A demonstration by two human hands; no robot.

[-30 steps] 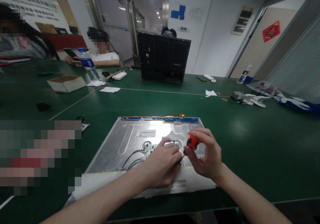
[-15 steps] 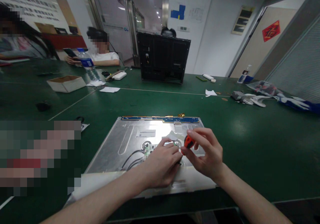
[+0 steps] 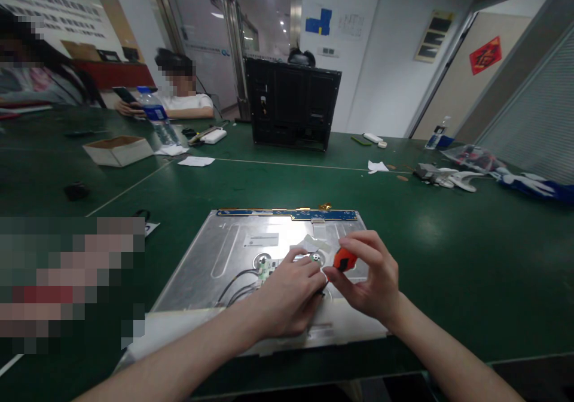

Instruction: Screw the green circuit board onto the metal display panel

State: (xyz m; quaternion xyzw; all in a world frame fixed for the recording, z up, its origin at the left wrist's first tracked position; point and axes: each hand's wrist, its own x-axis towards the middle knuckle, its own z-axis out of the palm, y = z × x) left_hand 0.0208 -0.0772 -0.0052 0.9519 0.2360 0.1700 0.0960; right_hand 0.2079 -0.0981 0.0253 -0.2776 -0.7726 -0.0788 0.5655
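Observation:
A metal-backed display panel [image 3: 191, 279] lies face down on the green table. Between its thumb and fingers, my right hand [image 3: 379, 276] grips the orange and black handle of a screwdriver [image 3: 344, 260] above the panel's right half. My left hand [image 3: 291, 294] rests on the panel with curled fingers, close to the screwdriver's lower end; whatever its fingertips pinch is hidden. Partly under that hand is a small green circuit board [image 3: 268, 267] with black cables [image 3: 236, 280]. A blue circuit strip [image 3: 269, 213] runs along the panel's far edge.
A black monitor housing [image 3: 293, 103] stands across the table. To the left are an open box [image 3: 119, 151], a water bottle [image 3: 156, 115] and a small black object [image 3: 76, 191]. Gloves [image 3: 452, 177] lie at the right. Two people sit at the far left.
The screwdriver handle has turned and tilted slightly in my right hand's fingers, shifting a little right. My left hand and the panel stay in place.

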